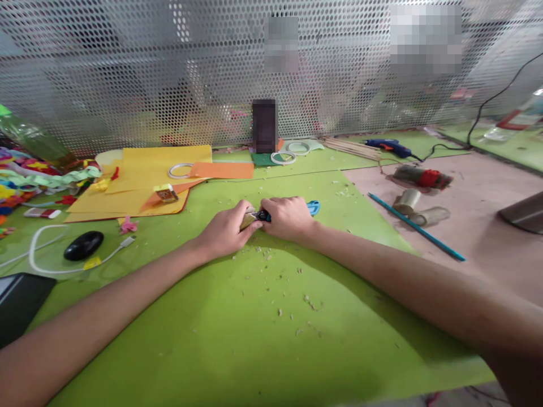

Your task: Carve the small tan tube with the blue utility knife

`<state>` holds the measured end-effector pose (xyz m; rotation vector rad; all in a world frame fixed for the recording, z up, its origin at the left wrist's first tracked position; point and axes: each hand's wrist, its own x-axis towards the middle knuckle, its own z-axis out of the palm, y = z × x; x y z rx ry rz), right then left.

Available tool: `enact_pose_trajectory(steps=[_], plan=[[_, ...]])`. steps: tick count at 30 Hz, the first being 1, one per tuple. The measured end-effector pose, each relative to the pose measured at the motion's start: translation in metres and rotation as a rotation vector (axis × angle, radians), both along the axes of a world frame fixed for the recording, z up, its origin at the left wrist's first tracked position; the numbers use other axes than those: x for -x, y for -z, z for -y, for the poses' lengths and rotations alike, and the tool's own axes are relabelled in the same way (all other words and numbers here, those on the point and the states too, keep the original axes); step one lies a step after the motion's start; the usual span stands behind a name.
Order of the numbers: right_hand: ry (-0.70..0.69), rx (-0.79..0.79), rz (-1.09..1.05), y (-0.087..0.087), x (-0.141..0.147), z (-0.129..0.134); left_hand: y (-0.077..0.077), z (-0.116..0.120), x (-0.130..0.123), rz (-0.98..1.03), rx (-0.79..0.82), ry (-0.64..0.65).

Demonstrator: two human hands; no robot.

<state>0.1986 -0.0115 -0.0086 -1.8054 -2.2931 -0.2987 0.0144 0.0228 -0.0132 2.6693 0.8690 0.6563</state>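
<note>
Near the middle of the green table (237, 339), my left hand (229, 227) is closed on a short tan piece (246, 219) that looks like wood. My right hand (289, 217) is wrapped round a blue cutter (314, 208), whose loop-shaped end sticks out to the right. The cutter's dark front end meets the tan piece between my thumbs, and my fingers hide most of both. Small shavings (280, 312) lie scattered on the table below my hands.
Yellow paper (169, 157), tape rings (283, 158) and a matchbox (166, 193) lie behind. A black mouse (83, 245) and white cable are left. Right are a blue stick (416, 227), cut tubes (429, 216), a glue gun (390, 146) and a metal cylinder (526, 213). Perforated metal stands behind.
</note>
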Motion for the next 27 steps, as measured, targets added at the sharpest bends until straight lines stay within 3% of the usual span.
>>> enact_pose_trajectory(steps=[19,27], plan=[[-0.015,0.039,0.025,-0.0028,0.0009,0.0023,0.0041,0.0007,0.0019,-0.089,-0.2,-0.11],[-0.006,0.021,-0.017,-0.0025,0.0011,0.0014,0.0032,-0.0004,0.0006,-0.039,-0.165,-0.093]])
